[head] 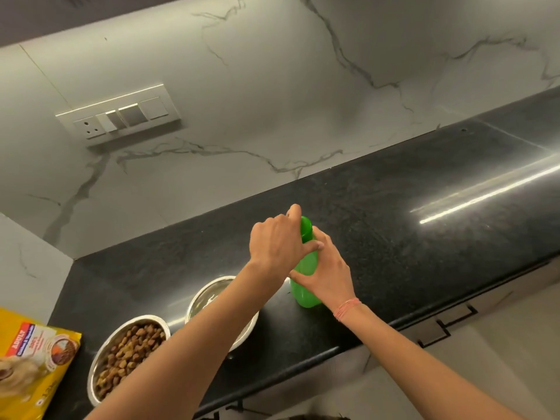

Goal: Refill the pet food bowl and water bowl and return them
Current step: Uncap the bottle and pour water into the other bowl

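Head view: the yellow kibble bag [28, 363] left of the food bowl [127, 356] is reading "ADULT"; the rest is too blurry. The green bottle [304, 281] is standing upright right of the water bowl [212, 295], near the black counter [409, 237] front edge, open counter stretching right. Left hand [277, 245] is gripping its cap, right hand [328, 272] is wrapping the body.

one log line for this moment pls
left hand grips cap of green plastic bottle | right hand holds its body | steel bowl of kibble full | second steel bowl beside it
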